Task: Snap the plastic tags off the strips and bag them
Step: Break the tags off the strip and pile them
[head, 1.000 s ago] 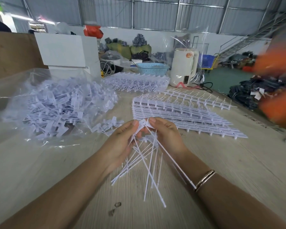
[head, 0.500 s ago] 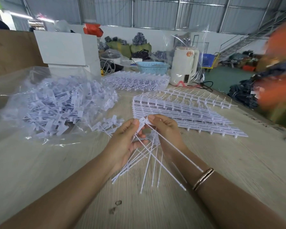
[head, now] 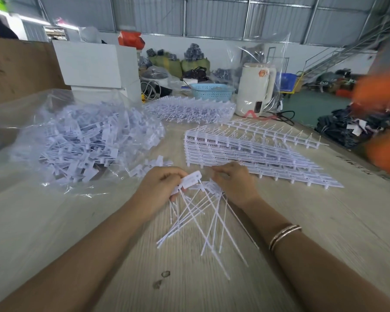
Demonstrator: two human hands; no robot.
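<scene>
My left hand (head: 161,186) grips a bunch of white plastic tags (head: 190,180) by their flat heads, and their long thin tails (head: 196,226) fan down onto the wooden table (head: 54,221). My right hand (head: 233,183) pinches more tag heads just to the right of it, fingers curled. A stack of uncut tag strips (head: 252,156) lies right behind my hands. A clear plastic bag (head: 77,136) full of loose tags lies open at the left. A few loose tags (head: 149,166) lie at its mouth.
A second batch of strips in clear plastic (head: 189,109) lies further back. Behind it stand a white box (head: 95,64), a blue basket (head: 212,92) and a white kettle (head: 256,88). A blurred orange shape (head: 383,122), too smeared to identify, is at the right edge.
Both hands have drawn slightly apart and lower toward the table. One tag head now sticks out of my left hand's grip. The tails have splayed wider.
</scene>
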